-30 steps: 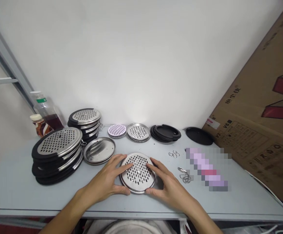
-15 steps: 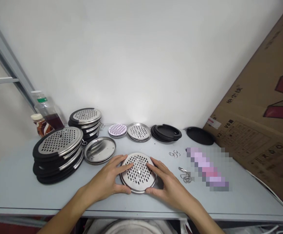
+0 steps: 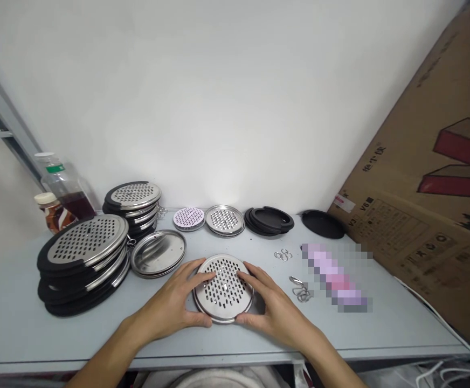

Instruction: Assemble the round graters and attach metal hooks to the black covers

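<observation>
A round metal grater disc (image 3: 224,293) with rows of slots lies near the table's front edge, on or in a metal rim that shows below it. My left hand (image 3: 178,296) curves around its left side, fingers on the top and thumb at the front rim. Around the right side, my right hand (image 3: 269,299) grips in the same way. To the left sits a shallow metal dish (image 3: 158,252) with a bright inner surface. Behind the disc lie a lilac perforated disc (image 3: 188,218), a metal grater plate (image 3: 224,220) and several stacked black rings (image 3: 269,221).
Tall stacks of black-edged graters (image 3: 85,264) stand at the left, with bottles (image 3: 71,188) behind. Small metal rings (image 3: 283,255), carabiner clips (image 3: 301,291) and a pixelated lilac item (image 3: 334,275) lie to the right. A black disc (image 3: 323,223) rests near a large cardboard box (image 3: 416,178).
The camera view has shifted slightly, so everything on the table appears a little further left. Both hands keep their hold on the grater disc.
</observation>
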{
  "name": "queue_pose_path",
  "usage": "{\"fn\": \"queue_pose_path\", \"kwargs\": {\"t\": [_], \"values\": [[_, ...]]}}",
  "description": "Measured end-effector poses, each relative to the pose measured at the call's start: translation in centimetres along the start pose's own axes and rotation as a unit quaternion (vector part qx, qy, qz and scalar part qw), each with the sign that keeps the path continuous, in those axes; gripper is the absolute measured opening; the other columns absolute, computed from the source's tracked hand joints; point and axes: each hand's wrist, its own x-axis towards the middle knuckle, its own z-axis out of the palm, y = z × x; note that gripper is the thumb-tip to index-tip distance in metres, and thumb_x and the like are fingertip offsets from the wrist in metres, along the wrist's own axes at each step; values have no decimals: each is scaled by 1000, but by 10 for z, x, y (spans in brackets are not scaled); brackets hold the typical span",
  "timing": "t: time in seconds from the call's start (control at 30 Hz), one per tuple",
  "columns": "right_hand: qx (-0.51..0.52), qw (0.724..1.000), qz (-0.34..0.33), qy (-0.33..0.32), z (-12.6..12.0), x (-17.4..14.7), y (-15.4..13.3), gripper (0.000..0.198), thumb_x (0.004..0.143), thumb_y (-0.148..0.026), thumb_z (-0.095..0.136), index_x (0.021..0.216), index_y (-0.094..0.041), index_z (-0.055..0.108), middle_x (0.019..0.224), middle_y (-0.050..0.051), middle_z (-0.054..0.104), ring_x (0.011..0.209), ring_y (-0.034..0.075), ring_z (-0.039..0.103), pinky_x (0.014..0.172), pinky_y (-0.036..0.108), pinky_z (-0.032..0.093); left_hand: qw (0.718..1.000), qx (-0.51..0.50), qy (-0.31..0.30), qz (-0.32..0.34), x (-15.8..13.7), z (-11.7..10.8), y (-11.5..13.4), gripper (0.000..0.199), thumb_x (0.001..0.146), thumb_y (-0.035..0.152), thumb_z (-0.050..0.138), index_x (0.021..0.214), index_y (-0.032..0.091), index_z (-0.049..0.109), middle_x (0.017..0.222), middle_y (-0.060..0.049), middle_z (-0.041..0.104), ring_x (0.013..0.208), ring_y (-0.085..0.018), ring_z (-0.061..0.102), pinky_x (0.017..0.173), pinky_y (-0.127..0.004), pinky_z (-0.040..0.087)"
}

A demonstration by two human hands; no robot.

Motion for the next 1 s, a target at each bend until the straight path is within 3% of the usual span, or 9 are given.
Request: {"fn": "queue_pose_path", "kwargs": {"t": [0.37,0.8,0.9,1.0], "values": [[-8,1000,4,-9,0,0,-1,89,68,-58,78,145,-32,43,159,7,28,146,35,26,118,53,26,999,50,-20,-3,-1,3,-4,96,71,51,79,151,43,27,158,-5,27,144,-34,25,117,-56,26],[-8,1000,5,-19,-2,-2,-5,88,70,-61,75,146,-31,42,160,7,25,146,32,27,118,49,28,997,69,-17,2,-1,3,-5,86,72,53,78,146,44,36,159,-2,26,144,-33,27,117,-53,28],[7,999,-4,32,-17,2,-5,76,76,-57,72,143,-31,46,157,8,33,143,32,32,116,51,31,998,64,-13,5,-1,3,-6,86,71,53,78,146,44,38,159,-2,28,144,-34,28,116,-54,29],[-2,986,-2,166,-53,21,9,56,86,-50,62,137,-27,53,146,10,50,133,30,47,108,49,42,998,64,-17,-1,-2,3,-6,85,71,52,79,146,44,38,159,-2,28,144,-34,28,116,-54,29]]}}
